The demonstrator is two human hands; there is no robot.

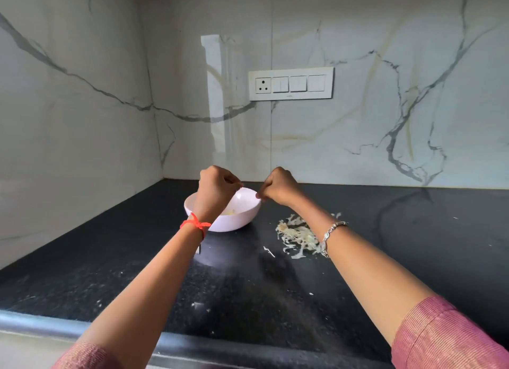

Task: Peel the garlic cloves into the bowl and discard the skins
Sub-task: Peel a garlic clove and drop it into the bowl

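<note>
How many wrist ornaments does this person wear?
2: a red thread on the left wrist, a silver bracelet on the right wrist. Sleeves may hide more.

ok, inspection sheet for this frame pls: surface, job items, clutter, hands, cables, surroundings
surface: black stone counter, specked with small pale flecks.
job's things: white bowl near the back corner, something pale inside, mostly hidden by the left wrist; garlic skins heaped on the counter right of the bowl, apart from it.
clutter: one stray skin strip in front of the heap.
hands: left hand and right hand raised above the bowl's rim, fingers curled; whether they hold anything is too small to tell.
cables: nothing seen.
surroundings: marble-look wall; switch panel with a socket on the back wall.
</note>
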